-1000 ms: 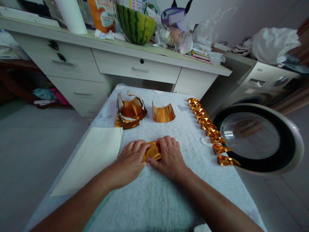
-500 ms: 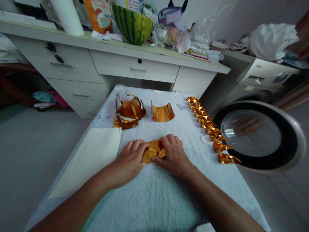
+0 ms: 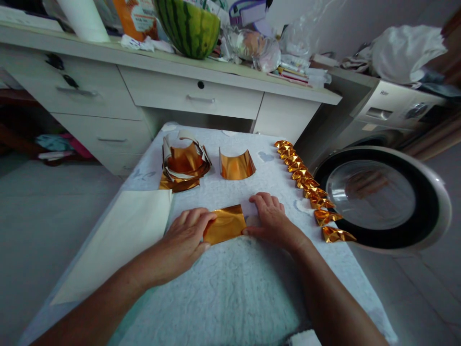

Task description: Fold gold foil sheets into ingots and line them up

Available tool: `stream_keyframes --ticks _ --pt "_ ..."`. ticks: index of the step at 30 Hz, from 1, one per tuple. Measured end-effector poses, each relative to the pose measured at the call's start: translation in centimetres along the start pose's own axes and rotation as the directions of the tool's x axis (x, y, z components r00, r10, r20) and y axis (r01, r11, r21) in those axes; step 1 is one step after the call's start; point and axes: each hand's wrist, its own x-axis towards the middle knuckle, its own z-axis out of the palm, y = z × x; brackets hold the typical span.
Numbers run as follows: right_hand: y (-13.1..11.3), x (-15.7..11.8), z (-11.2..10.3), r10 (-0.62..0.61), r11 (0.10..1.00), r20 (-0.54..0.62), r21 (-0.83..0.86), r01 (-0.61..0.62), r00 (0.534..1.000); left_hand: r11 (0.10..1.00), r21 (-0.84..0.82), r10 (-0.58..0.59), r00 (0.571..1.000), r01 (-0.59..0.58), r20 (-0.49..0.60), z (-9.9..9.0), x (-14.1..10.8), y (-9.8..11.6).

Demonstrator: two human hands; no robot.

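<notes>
I have a flat, shiny gold foil-faced paper rectangle (image 3: 225,223) on the pale blue-grey patterned cloth (image 3: 216,298), between both hands. Left hand (image 3: 183,238) pinches its left end, thumb and curled fingers at the edge. Right hand (image 3: 272,221) is part open, fingers spread past the right end, thumb tip at the near right corner; can't tell if it presses there

Handling, my read: very light, thin, limp, foil face slick. Creases and tears easily, likely wants to curl: the single curved gold sheet (image 3: 237,168) and the nested stack of curled gold-and-white sheets (image 3: 187,166) beyond it both bow up. I'd hold it by the short ends, flat fingertips, light pressure, no grabbing mid-face. Row of folded gold foil pieces (image 3: 305,183) along the right looks crushable

Text: silver washing machine (image 3: 392,103) badge looks like "Haier", small. Orange-and-white printed pouch (image 3: 135,19) has lettering, too blurred to read. No writing I can make out on the foil
</notes>
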Motion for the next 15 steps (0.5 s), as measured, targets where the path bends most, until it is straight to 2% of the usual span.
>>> stream_keyframes --ticks 6,11,15 --pt "0.4 -0.1 -1.3 -0.023 0.999 0.066 0.045 0.020 0.998 1.000 -0.006 0.024 1.000 -0.024 -0.013 0.0 -0.1 -0.1" --pt "-1.1 -0.4 -1.0 -0.149 0.974 -0.066 0.162 0.158 0.987 0.999 0.011 0.036 0.999 -0.036 -0.034 0.2 -0.2 -0.1" --pt "-3.9 -0.6 0.8 -0.199 0.969 -0.168 0.113 0.220 0.965 0.999 0.013 0.033 0.999 -0.032 -0.041 0.3 -0.1 -0.1"
